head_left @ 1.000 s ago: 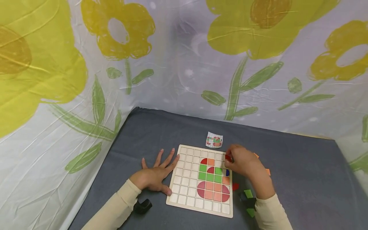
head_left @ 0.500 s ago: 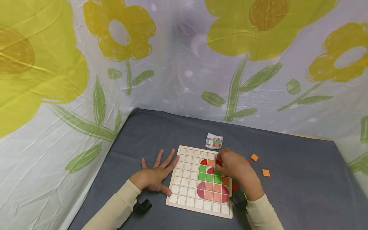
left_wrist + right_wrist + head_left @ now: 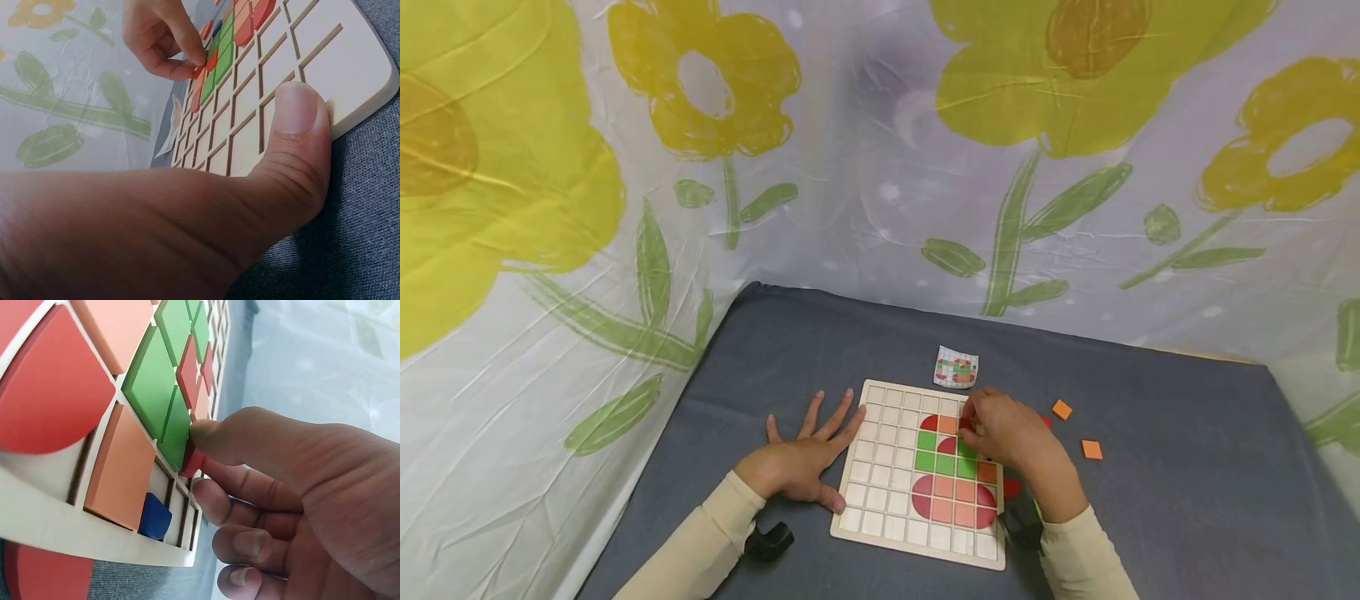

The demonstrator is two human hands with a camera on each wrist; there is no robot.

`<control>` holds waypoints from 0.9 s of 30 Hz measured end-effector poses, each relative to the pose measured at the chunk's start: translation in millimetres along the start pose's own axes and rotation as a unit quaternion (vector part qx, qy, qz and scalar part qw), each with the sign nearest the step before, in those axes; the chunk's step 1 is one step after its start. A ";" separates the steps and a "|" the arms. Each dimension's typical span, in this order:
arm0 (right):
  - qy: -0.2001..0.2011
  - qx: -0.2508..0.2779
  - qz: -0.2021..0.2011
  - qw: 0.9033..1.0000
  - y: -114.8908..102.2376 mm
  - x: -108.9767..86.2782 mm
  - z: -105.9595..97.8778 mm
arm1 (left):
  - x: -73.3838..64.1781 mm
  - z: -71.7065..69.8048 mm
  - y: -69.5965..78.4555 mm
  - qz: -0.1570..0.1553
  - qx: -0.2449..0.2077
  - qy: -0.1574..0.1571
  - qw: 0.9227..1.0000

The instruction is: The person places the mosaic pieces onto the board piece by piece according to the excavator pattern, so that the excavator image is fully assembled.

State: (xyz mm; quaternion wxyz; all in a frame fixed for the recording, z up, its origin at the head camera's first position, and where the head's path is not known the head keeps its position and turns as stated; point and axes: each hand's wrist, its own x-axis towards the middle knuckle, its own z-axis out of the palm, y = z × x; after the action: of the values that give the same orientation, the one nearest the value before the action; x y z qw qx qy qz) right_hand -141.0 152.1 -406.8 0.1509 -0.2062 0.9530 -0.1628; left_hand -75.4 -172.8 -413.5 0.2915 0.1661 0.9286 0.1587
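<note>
Dark cloth (image 3: 1187, 475) under grid board (image 3: 880, 477); right hand (image 3: 1011, 429) pinches red piece (image 3: 193, 462)

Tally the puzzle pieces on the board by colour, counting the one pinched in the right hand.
Red pieces: 7, with the one in the right hand
Orange or salmon squares: 6
Green squares: 5
Blue pieces: 1
Total: 19

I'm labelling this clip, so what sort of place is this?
Probably a screened-off indoor play corner: a yellow-flowered white fabric backdrop, a dark grey cloth-covered table, and a square pale wooden grid board.
</note>
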 end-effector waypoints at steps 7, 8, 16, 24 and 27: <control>-0.005 0.003 0.005 1.000 -0.7 -0.3 -1.1 | -0.3 0.3 -0.3 0.000 -0.003 0.000 1.000; -0.005 0.003 0.005 1.000 -0.5 -0.3 -0.8 | -0.2 0.7 -0.6 -0.001 -0.003 0.000 1.000; -0.003 0.010 0.008 1.000 -1.8 -1.8 -0.7 | -0.1 1.0 -0.8 -0.001 -0.002 0.001 1.000; -0.003 0.035 0.017 0.999 -4.1 -0.8 -1.5 | -1.9 -0.3 0.4 0.000 -0.004 0.002 1.000; -0.008 0.047 0.026 0.999 -2.4 -1.3 -3.1 | -1.9 -0.2 0.4 0.001 -0.004 0.003 1.000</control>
State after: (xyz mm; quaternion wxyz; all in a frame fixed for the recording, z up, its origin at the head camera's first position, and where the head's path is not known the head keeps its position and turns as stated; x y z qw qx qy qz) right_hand -140.2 151.3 -402.9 0.1721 -0.1752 0.9482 -0.2015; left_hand -74.0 -173.3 -412.2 0.2891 0.1649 0.9287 0.1635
